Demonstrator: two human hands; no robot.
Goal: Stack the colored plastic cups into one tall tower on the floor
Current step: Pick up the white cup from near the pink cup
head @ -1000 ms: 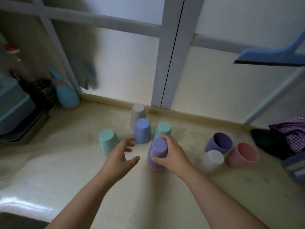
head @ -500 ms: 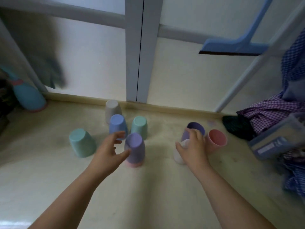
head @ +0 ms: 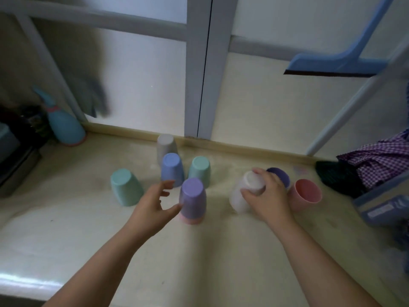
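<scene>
Stack (head: 192,201) so far: purple cup over pink, on floor. Left hand (head: 152,206) spread, thumb touching it. Right hand (head: 266,196) clamped on tilted white cup (head: 243,191). Risk: off-centre placing or left-hand nudge could topple stack w/ cups nearby.

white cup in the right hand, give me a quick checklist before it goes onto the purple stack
1. Right hand has a grip on the white cup: ok, fingers wrap its closed end.
2. White cup oriented mouth down: ok, though it is tilted and must be levelled.
3. Stack ready: ok, the purple cup sits upright, inverted over a pink cup.
4. Stack steadied: not ok, the left hand is open; only its thumb tip is at the purple cup.
5. Path between white cup and stack: ok, bare floor.
6. White cup lifted off the floor: cannot tell, its rim is blurred.
</scene>
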